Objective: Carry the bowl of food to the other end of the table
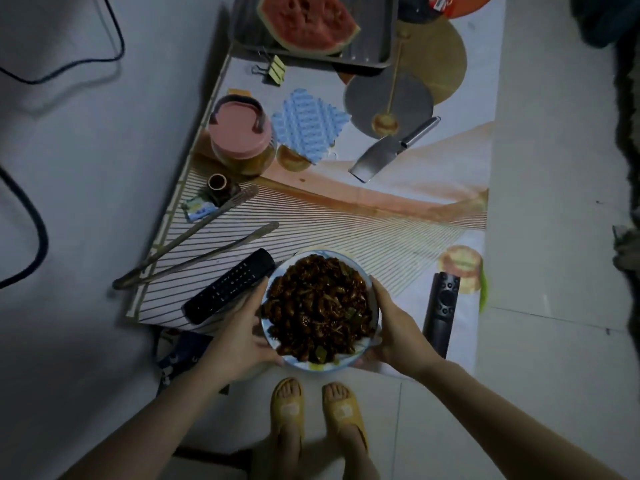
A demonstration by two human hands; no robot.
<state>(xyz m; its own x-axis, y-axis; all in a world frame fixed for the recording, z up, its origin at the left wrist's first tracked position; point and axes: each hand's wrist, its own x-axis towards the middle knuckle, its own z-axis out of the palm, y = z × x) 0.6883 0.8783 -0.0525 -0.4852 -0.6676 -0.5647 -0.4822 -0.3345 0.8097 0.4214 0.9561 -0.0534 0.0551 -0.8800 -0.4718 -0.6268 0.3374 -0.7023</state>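
A white bowl point(300, 362) heaped with dark brown cooked food sits at the near end of the low table point(398, 237). My left hand point(242, 336) grips its left rim and my right hand point(394, 329) grips its right rim. Whether the bowl rests on the table or is just lifted off it cannot be told. My feet in yellow slippers stand on the floor just below the bowl.
A black remote point(230, 285) lies left of the bowl, a second remote point(442, 311) right of it. Further along the table: long tongs point(194, 242), a pink-lidded jar point(240, 133), a blue cloth point(310, 124), a cleaver point(393, 148), and a tray point(375, 51) with watermelon point(306, 20) at the far end.
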